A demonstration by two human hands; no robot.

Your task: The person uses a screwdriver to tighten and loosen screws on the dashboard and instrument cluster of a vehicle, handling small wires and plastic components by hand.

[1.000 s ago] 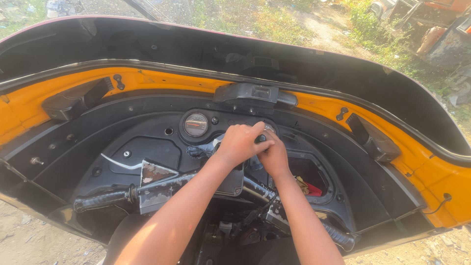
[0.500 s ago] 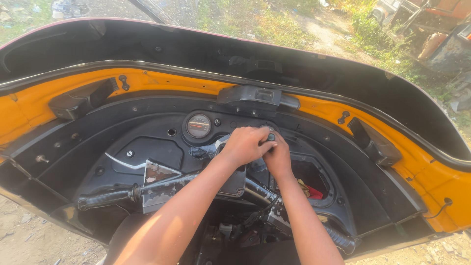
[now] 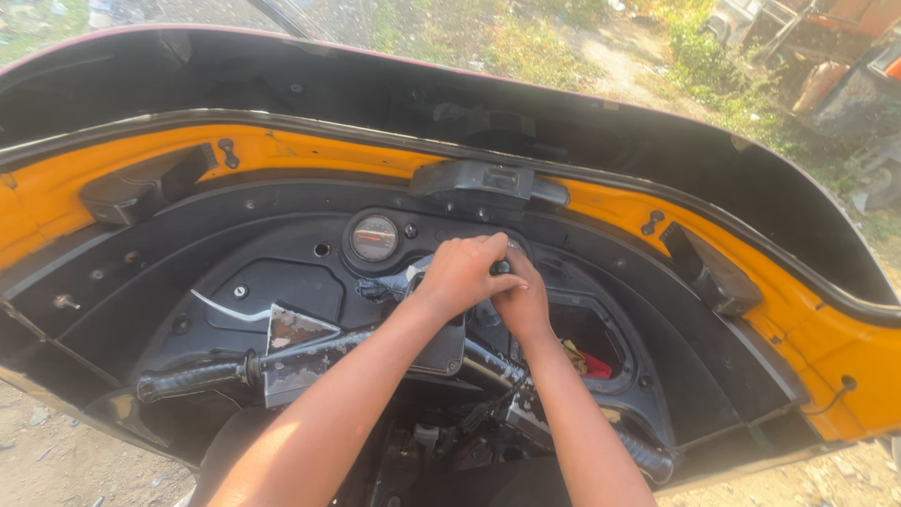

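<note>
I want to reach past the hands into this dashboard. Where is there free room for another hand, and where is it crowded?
Free: the flat black panel between the round gauge and the left handlebar grip. The opening right of the right hand is partly free, with red and yellow bits inside. Crowded: the centre, where the left hand and right hand meet.

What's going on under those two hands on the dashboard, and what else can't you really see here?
Head view:
- What the left hand and right hand grip: only a small dark tip shows; the fingers cover the rest.
- Round gauge: too small to read.
- Opening right of the hands: something red and yellowish inside, shadowed, partly behind the right arm.
- Handlebar: its middle hidden by the forearms.
</note>
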